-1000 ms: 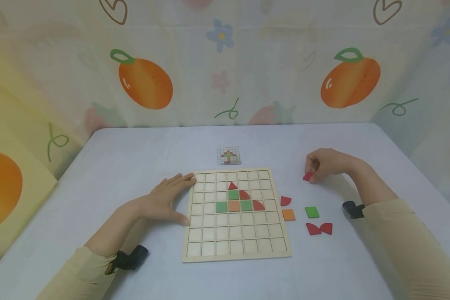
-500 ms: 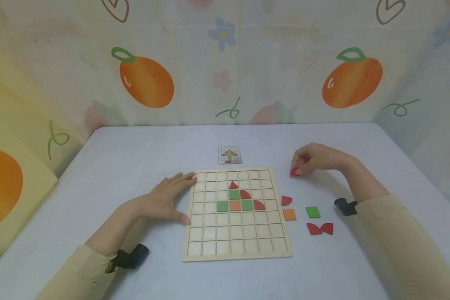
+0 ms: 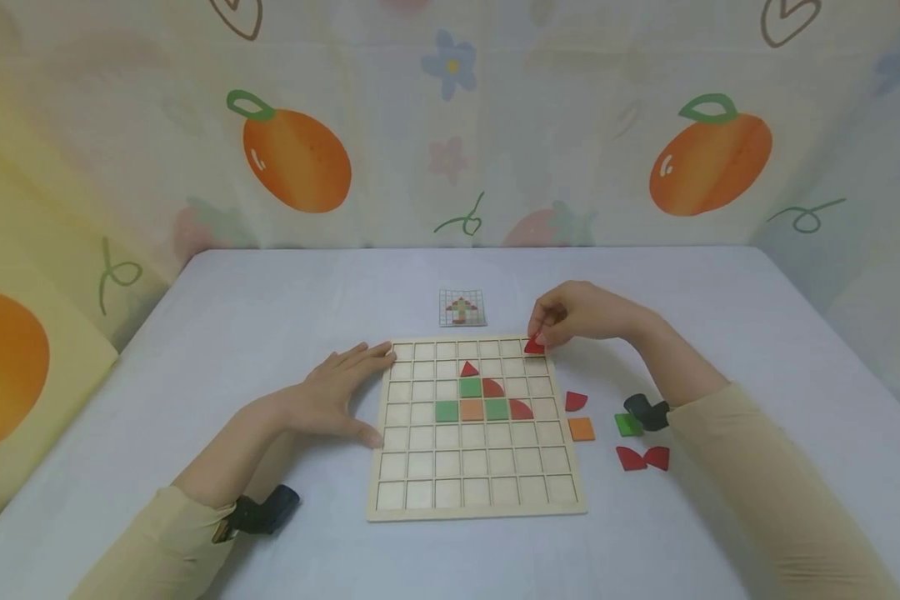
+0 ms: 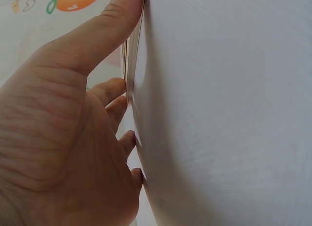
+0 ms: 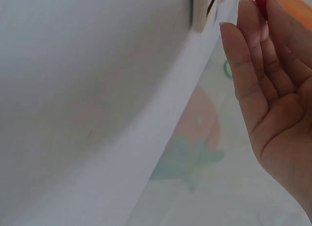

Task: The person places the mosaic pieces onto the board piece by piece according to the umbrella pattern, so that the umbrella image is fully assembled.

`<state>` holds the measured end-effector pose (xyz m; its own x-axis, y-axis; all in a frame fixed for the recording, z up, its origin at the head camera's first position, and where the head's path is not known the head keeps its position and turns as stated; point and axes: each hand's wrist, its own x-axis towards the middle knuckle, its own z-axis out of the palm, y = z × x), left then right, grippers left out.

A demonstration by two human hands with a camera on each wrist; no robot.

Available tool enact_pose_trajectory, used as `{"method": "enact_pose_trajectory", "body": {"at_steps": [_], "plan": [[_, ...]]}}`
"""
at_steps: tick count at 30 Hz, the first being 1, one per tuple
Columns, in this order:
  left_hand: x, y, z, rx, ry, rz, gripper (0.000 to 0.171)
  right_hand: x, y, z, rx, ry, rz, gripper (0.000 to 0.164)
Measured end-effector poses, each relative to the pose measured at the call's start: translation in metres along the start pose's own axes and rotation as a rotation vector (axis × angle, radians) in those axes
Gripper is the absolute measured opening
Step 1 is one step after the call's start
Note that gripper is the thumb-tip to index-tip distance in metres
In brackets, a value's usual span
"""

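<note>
My right hand [image 3: 581, 312] pinches a red tile [image 3: 534, 345] between thumb and fingers, over the far right corner of the wooden grid board [image 3: 420, 514]. The right wrist view shows the same red tile [image 5: 261, 4] edge-on at the fingertips. My left hand [image 3: 330, 400] lies with spread, straight fingers, its thumb and fingertips touching the board's left edge. On the board are a red triangle [image 3: 469, 369], several green squares [image 3: 470, 387], an orange square [image 3: 472, 409] and two red quarter-circles [image 3: 492, 388], set in the grid cells.
Behind the board lies a small pattern card [image 3: 462, 308]. Right of the board are a red quarter-circle [image 3: 576, 401], an orange square tile [image 3: 581, 429], a green square tile [image 3: 627, 425] partly under the right wrist's camera [image 3: 647, 412], and two more red tiles [image 3: 631, 458].
My right hand has moved left with the red tile, from the table right of the board to above its far right corner. My left hand has stayed at the board's left edge.
</note>
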<state>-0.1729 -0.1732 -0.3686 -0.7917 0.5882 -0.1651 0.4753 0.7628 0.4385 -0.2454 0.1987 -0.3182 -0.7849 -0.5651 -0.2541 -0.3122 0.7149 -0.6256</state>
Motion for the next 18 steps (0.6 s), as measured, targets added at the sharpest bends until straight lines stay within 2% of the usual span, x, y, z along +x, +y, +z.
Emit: {"method": "enact_pose_trajectory", "body": {"at_steps": [8, 18], "plan": [[0.001, 0.0, 0.0, -0.005, -0.001, 0.007, 0.112, 0.009, -0.03, 0.011, -0.019, -0.013, -0.058, 0.01], [0.0, 0.001, -0.001, -0.009, 0.002, 0.01, 0.111, 0.02, -0.054, 0.02, 0.044, -0.029, -0.173, 0.011]]}}
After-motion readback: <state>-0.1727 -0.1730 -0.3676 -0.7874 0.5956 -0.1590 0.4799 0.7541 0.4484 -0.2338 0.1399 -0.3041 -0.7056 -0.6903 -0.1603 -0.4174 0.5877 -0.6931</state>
